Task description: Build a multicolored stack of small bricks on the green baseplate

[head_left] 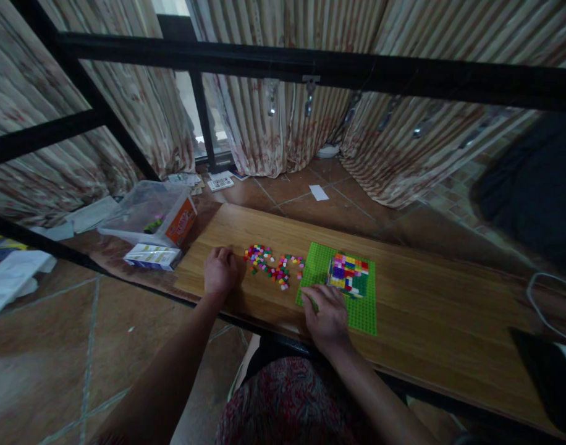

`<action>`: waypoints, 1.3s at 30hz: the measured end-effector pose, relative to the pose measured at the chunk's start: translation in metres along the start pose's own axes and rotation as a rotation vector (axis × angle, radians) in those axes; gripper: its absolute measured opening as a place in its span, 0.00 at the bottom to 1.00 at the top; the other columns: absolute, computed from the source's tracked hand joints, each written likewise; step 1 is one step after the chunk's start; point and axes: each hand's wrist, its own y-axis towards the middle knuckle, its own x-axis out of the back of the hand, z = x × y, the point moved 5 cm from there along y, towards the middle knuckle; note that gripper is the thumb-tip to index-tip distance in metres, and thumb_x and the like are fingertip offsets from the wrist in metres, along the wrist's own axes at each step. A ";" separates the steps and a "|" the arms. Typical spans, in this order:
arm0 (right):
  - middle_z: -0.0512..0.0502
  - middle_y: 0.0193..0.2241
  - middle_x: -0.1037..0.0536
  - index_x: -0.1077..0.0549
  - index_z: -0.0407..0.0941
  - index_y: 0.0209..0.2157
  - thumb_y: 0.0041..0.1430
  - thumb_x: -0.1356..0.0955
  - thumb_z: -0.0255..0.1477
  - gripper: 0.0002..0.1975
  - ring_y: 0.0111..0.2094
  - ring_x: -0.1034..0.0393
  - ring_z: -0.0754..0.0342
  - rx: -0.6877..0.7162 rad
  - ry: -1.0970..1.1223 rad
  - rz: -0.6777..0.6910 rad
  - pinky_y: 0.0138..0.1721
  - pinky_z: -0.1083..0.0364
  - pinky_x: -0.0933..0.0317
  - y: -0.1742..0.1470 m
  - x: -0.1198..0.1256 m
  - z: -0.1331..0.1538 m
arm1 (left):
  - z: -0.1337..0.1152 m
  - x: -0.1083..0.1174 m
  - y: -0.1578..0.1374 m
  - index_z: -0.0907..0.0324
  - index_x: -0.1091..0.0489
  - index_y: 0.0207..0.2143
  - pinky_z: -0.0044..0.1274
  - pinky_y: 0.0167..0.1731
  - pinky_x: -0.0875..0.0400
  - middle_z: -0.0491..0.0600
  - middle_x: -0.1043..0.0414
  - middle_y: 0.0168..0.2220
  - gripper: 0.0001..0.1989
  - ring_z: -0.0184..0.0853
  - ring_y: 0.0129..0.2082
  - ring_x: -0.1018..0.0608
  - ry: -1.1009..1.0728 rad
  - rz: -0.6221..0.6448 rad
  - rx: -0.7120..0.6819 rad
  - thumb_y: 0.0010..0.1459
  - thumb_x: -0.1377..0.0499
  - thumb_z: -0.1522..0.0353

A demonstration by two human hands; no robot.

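Note:
A bright green studded baseplate (317,262) lies on the wooden table, and a low multicoloured block of toy building bricks (350,272) is built up on it. My right hand (327,312) rests over the near left part of the plate, fingers bent beside the built block; whatever is under the fingertips is hidden. To the left, a scatter of small loose bricks (278,272) in pink, red, green, white and yellow lies on the wood. Just left of that scatter my left hand (221,271) rests on the table with curled fingers, their inside out of sight.
A clear plastic bin (135,213) with an orange label stands past the table's left end, a small box (152,256) in front of it. The table (440,315) extends right towards a dark flat object (547,377) and a white cable (540,309). Black metal bars cross ahead.

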 end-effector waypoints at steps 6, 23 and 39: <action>0.45 0.36 0.23 0.23 0.46 0.37 0.62 0.34 0.30 0.07 0.40 0.33 0.49 -0.011 -0.021 0.112 0.45 0.50 0.42 0.024 -0.039 0.008 | 0.003 -0.003 -0.001 0.59 0.27 0.38 0.30 0.42 0.31 0.54 0.27 0.40 0.11 0.40 0.40 0.25 -0.031 -0.007 0.008 0.59 0.49 0.69; 0.45 0.38 0.25 0.21 0.47 0.35 0.61 0.37 0.22 0.13 0.41 0.36 0.49 -0.007 -0.091 0.081 0.44 0.50 0.43 0.041 -0.054 -0.015 | -0.002 0.001 -0.002 0.59 0.27 0.39 0.30 0.44 0.32 0.54 0.28 0.41 0.11 0.40 0.41 0.25 -0.049 0.014 0.041 0.59 0.49 0.70; 0.43 0.36 0.25 0.23 0.47 0.33 0.61 0.34 0.26 0.07 0.42 0.36 0.48 0.172 -0.208 0.374 0.45 0.50 0.43 0.059 -0.075 -0.011 | 0.002 -0.002 -0.002 0.59 0.28 0.39 0.31 0.44 0.32 0.54 0.28 0.41 0.11 0.40 0.42 0.26 -0.059 -0.010 0.020 0.59 0.49 0.70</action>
